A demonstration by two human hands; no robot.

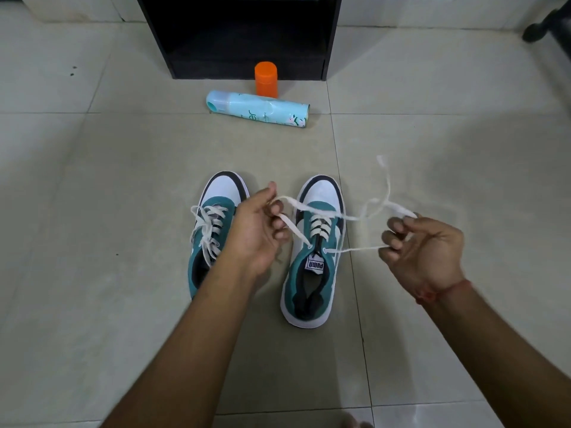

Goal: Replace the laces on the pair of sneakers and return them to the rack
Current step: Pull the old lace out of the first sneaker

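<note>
Item: black rack (238, 35), open-fronted, standing on the tiled floor (92, 168) at the top of the view. Its lower compartment is dark; contents cannot be made out.

Item: orange container (266, 79), upright, capped, on the floor just in front of the rack's base. What it holds cannot be told.

Item: pale blue spray can (258, 109), lying on its side just nearer than the orange container, cap end pointing left.

Item: left sneaker (213, 230), teal and white with a dark toe rim, on the floor, toe pointing toward the rack. White lacing threaded up its front, ends loose. Partly hidden by the left forearm.

Item: right sneaker (312, 261), same colours, just beside the first, also toe toward the rack. White lace (349, 217) crossed through the eyelets, both ends drawn out from the top pair.

Item: left hand (258, 223), above the gap between the sneakers, fingers curled, pinching one end of the lace, which runs taut down to the top left eyelet.

Item: right hand (423, 245), to the right of the right sneaker, palm up, fingers (394, 225) curled and gripping the other lace end; a taut run leads to the top right eyelet and a loose tail rises above the hand. Red thread band (432, 292) at the wrist.
</note>
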